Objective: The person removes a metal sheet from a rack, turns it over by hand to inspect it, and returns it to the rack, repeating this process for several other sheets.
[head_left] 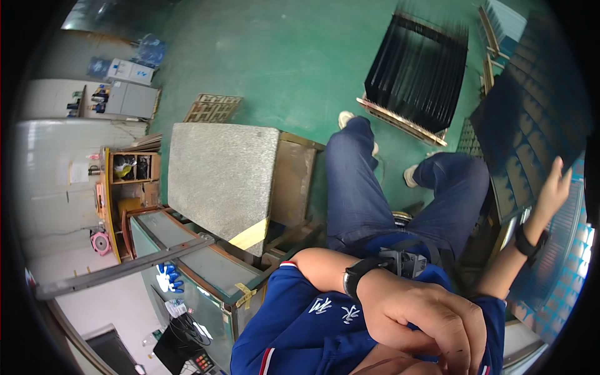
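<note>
My right hand (551, 192), with a dark band on the wrist, reaches out to the right. Its thumb and fingers are at the lower edge of a thin dark sheet (522, 115) and appear to pinch it. The sheet is tilted in front of a patterned grey-blue panel (565, 275). My left hand (431, 322) is bent back close in front of my chest, a watch (361, 275) on its wrist. Its fingers are curled, their tips hidden, so what they hold, if anything, does not show. Beyond my feet, many upright black sheets (415, 78) stand packed in a row.
A wooden base (403, 122) lies under the black sheets. To my left stands a block with a rough grey top (222, 169). Nearer are a green cabinet (225, 315), a metal bar (119, 269), and blue-white gloves (169, 279). Shelves (132, 187) line the left wall.
</note>
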